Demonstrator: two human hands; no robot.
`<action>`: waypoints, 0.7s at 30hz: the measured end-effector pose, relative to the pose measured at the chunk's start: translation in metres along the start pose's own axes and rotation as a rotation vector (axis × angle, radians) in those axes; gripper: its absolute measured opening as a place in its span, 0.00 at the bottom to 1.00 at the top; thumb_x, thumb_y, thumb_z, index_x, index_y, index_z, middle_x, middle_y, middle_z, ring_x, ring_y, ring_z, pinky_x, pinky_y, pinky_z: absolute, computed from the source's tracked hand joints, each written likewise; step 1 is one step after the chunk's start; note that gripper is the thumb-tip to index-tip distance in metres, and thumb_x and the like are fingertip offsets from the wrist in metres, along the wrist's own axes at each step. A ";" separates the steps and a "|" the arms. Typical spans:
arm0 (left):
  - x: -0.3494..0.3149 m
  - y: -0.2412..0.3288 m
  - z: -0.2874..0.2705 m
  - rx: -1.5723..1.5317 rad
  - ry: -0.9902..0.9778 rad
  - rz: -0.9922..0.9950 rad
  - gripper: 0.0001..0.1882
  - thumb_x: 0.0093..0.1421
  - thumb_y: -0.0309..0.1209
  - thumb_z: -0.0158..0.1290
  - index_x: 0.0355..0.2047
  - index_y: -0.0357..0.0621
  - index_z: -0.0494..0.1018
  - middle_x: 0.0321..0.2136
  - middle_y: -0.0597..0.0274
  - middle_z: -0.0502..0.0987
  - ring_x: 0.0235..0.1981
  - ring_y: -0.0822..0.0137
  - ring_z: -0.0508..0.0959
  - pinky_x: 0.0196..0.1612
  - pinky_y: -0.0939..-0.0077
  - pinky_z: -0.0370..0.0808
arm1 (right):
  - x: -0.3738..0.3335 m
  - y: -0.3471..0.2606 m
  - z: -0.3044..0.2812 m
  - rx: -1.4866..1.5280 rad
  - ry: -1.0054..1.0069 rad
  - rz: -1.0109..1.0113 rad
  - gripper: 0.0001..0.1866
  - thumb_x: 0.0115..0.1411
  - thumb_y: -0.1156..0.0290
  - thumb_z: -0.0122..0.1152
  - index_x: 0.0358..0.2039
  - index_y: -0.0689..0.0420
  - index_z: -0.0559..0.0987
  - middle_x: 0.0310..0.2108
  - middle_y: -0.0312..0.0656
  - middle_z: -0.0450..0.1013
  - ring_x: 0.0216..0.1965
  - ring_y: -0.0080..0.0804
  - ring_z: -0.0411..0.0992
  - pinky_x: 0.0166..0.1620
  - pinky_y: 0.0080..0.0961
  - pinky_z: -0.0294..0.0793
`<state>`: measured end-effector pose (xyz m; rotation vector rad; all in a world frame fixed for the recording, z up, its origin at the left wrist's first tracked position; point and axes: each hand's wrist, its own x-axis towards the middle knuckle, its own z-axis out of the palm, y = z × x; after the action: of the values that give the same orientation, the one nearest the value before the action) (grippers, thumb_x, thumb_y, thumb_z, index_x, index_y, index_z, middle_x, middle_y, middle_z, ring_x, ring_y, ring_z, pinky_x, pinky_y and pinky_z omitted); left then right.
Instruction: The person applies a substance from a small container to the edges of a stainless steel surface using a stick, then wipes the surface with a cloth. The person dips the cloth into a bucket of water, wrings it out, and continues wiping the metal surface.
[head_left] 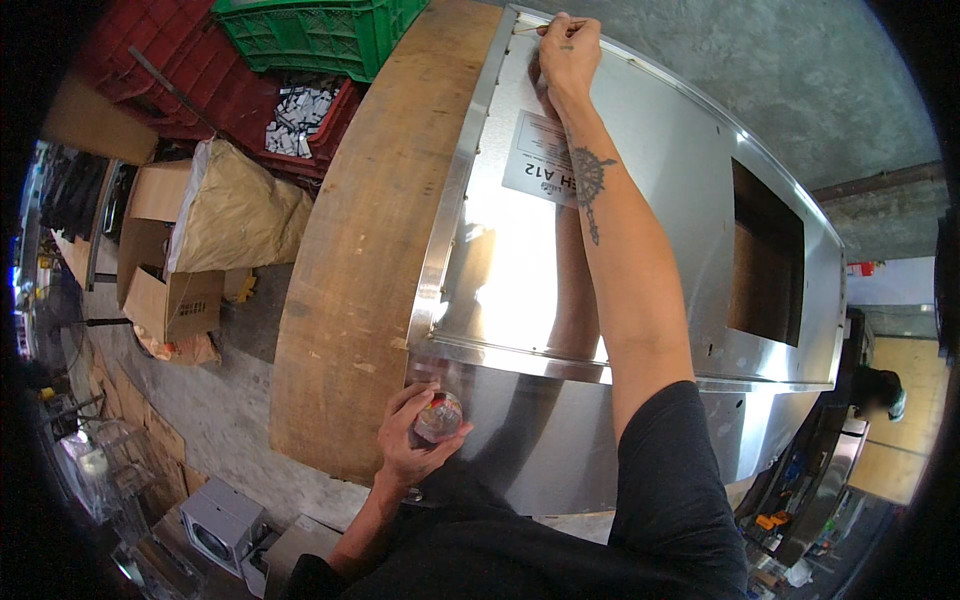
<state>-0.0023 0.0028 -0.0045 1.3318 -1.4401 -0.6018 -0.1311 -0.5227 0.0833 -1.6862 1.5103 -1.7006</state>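
A large shiny sheet-metal box (650,180) lies in front of me with a raised rim and a rectangular opening (768,255) on its right side. My left hand (415,440) is wrapped round a small clear round container (438,418) near the box's near left corner. Some red shows inside it, but the contents are unclear. My right arm stretches across the panel. At the far left corner my right hand (572,55) pinches a thin yellowish stick-like thing (527,29) against the inside of the rim. Its tip is too small to make out. A printed label (540,155) is on the panel.
The box rests on a wooden tabletop (350,290). To the left are a green crate (320,40), a red crate (335,125) with small pale pieces, a cardboard box (175,300) and a yellowish sack (240,210). A concrete wall (800,80) rises beyond the box.
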 end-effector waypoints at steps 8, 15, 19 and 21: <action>0.005 0.002 0.001 -0.018 0.027 0.026 0.43 0.49 0.27 0.81 0.64 0.40 0.72 0.57 0.46 0.81 0.60 0.50 0.80 0.59 0.58 0.83 | 0.001 0.008 0.003 0.036 -0.022 -0.050 0.16 0.75 0.63 0.57 0.41 0.67 0.74 0.34 0.60 0.81 0.39 0.59 0.81 0.50 0.48 0.78; 0.005 0.003 -0.001 0.014 0.021 0.028 0.44 0.47 0.28 0.81 0.63 0.40 0.72 0.56 0.46 0.81 0.59 0.50 0.80 0.59 0.58 0.83 | 0.004 0.013 0.008 0.070 0.007 -0.057 0.17 0.75 0.63 0.56 0.41 0.68 0.74 0.32 0.60 0.81 0.39 0.60 0.82 0.49 0.49 0.78; 0.005 0.003 -0.001 0.023 0.025 0.034 0.44 0.47 0.28 0.81 0.63 0.40 0.72 0.56 0.47 0.82 0.59 0.50 0.80 0.59 0.58 0.83 | 0.004 0.012 0.009 0.018 0.008 -0.048 0.16 0.75 0.63 0.57 0.41 0.67 0.74 0.31 0.58 0.82 0.38 0.59 0.82 0.48 0.48 0.79; 0.005 0.003 -0.001 0.023 0.016 0.021 0.43 0.48 0.28 0.81 0.63 0.40 0.72 0.56 0.47 0.82 0.59 0.49 0.80 0.60 0.56 0.81 | 0.003 0.012 0.009 0.021 -0.001 -0.056 0.16 0.75 0.63 0.57 0.41 0.67 0.74 0.31 0.58 0.82 0.37 0.58 0.82 0.48 0.47 0.79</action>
<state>-0.0017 -0.0004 -0.0001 1.3346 -1.4501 -0.5615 -0.1290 -0.5340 0.0727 -1.7336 1.4526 -1.7373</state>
